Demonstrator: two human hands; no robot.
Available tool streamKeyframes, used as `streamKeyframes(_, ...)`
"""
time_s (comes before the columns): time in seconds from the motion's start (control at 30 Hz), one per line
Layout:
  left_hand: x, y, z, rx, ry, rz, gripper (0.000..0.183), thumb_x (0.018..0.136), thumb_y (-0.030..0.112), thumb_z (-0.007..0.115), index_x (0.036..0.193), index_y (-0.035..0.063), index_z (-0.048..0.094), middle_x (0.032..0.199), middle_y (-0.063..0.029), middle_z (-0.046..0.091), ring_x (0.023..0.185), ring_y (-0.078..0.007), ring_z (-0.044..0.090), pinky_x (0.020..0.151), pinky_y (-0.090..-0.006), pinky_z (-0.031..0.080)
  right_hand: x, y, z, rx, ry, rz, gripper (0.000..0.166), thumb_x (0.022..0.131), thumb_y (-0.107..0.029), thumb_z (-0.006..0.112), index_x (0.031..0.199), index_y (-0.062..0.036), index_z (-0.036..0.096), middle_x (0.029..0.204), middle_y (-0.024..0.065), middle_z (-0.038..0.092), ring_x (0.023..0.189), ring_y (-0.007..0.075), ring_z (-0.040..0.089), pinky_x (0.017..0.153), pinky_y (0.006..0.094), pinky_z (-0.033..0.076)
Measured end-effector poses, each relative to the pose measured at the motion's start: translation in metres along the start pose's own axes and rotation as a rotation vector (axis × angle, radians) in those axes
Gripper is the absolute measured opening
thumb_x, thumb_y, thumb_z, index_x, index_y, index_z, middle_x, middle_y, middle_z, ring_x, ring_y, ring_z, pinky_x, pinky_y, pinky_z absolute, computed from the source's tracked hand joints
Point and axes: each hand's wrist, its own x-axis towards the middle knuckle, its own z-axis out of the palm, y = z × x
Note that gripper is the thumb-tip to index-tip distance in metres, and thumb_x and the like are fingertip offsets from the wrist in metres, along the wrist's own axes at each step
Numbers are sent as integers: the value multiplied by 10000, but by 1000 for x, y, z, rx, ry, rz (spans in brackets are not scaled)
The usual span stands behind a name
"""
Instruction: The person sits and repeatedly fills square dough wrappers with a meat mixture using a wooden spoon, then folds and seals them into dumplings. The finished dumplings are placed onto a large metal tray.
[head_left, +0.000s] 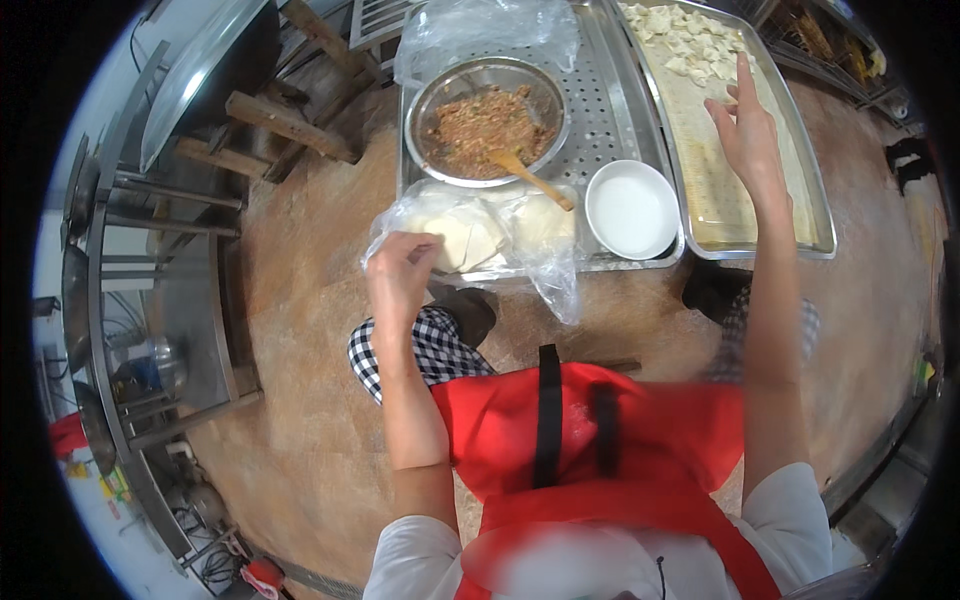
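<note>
My left hand (405, 262) is at the left edge of a stack of pale dough wrappers (469, 240) lying in clear plastic; its fingertips touch or nearly touch the wrappers, and whether they pinch one cannot be told. Over the right-hand tray (821, 217) my right hand (746, 135) is raised, index finger pointing away from me, just below many folded dumplings (690, 37); nothing shows in it. A steel bowl (559, 135) holds minced filling (487, 124) and a wooden spoon (532, 180). The white bowl (631, 210), with whitish contents, sits between my hands.
The steel bowl stands on a perforated metal tray (600, 97), with a plastic bag (487, 37) behind it. Wooden stool legs (289, 127) and a metal rack (172, 195) are to the left. My knees are under the trays' near side.
</note>
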Motion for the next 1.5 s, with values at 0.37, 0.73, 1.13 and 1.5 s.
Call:
streamKeyframes(0.37, 2, 21, 15, 137, -14, 44, 242, 687, 135, 734, 841, -9, 616, 771, -100, 600, 715, -213, 595, 667, -306, 482, -63, -103, 71, 197, -432, -337, 275, 790, -213, 652, 972, -8, 630, 923, 139, 591, 884, 285, 571, 766, 362, 463)
streamKeyframes(0.73, 10, -7, 1, -868, 170, -472, 165, 870, 133, 516, 1014, 55, 530, 925, -14, 564, 866, -141, 561, 749, -252, 439, -37, -120, 85, 109, -581, -422, 112, 753, -32, 532, 780, 12, 632, 771, 172, 595, 726, 324, 607, 640, 425, 485)
streamKeyframes(1.13, 8, 3, -12, -1315, 237, -397, 324, 810, 13, 592, 1129, 1, 533, 1054, -105, 616, 967, -197, 595, 808, -311, 493, 2, -130, 114, 237, -751, -569, 116, 710, -27, 546, 626, 46, 577, 604, 200, 556, 557, 321, 586, 555, 403, 457)
streamKeyframes(1.5, 11, 10, 8, -577, 411, -236, 194, 908, 147, 554, 983, -24, 608, 932, -48, 620, 841, -108, 580, 717, -232, 463, 7, -116, 133, 491, -804, -439, 136, 729, -10, 537, 643, 86, 493, 544, 175, 437, 473, 232, 397, 505, 369, 378)
